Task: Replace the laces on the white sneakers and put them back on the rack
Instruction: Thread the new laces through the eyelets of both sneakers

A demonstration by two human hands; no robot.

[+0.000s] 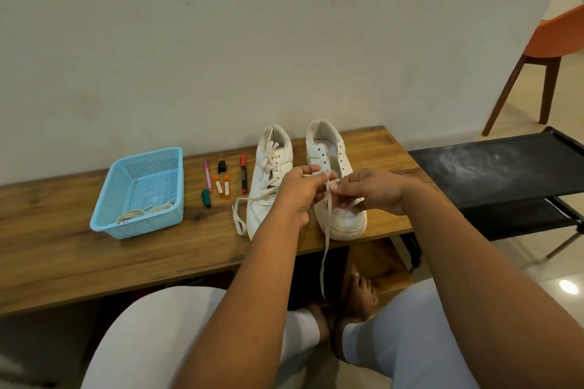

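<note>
Both hands (335, 189) pinch lace (325, 249).

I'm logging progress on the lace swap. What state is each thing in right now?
Left white sneaker: laced, untied.
Right white sneaker: upper eyelets empty.
Flat white lace: pinched by left hand and right hand, end dangling.
Blue plastic basket: holds laces.

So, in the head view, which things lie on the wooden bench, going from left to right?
Blue basket → pink pen → two small orange bottles → red marker → laced sneaker → sneaker being laced, held under both hands.
</note>
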